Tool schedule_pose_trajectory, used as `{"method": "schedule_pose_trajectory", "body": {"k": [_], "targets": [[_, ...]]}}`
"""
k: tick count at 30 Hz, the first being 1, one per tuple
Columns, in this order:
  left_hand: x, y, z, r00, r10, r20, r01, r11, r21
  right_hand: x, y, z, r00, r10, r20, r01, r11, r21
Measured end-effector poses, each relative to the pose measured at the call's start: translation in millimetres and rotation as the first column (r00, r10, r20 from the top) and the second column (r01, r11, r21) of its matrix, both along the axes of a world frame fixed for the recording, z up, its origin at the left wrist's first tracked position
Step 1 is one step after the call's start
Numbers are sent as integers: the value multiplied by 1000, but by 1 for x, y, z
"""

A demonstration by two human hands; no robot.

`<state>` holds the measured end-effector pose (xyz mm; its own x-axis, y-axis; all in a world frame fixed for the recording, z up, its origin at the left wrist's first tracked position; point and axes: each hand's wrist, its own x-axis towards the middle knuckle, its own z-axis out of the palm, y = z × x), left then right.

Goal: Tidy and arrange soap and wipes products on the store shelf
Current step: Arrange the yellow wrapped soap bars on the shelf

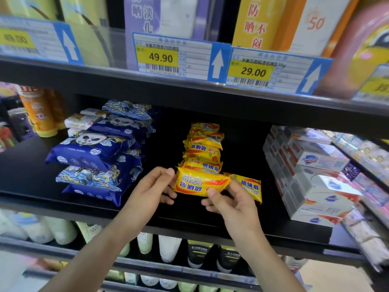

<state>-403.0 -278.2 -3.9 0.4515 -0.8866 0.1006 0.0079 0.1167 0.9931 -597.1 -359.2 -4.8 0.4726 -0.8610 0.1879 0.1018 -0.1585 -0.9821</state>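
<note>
A yellow sulfur soap bar (200, 182) hangs just above the black shelf (25, 165), its print upside down. My left hand (153, 186) pinches its left end and my right hand (229, 201) pinches its right end. Behind it runs a row of several yellow soap bars (203, 148) toward the back. One more yellow bar (250, 186) lies to the right, partly behind my right hand. Blue panda wipes packs (94, 152) are piled on the left of the shelf.
White boxed soaps (311, 173) are stacked at the right end. Orange tubes (40, 114) stand at the far left. The upper shelf carries price tags (160, 57) and boxed sunscreens. Bottles and tubes (168, 247) fill the shelf below.
</note>
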Motion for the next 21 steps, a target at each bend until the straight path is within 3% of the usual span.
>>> {"method": "schedule_pose_trajectory", "body": {"k": [8,21], "targets": [[-6,-4,2,997,57,52,-58,998,20,-2,0,-5,996,26,80,-24,999,-32],[-3,-3,7,996,-90,13,89,993,79,-3,4,-2,997,72,28,-65,980,-187]]}}
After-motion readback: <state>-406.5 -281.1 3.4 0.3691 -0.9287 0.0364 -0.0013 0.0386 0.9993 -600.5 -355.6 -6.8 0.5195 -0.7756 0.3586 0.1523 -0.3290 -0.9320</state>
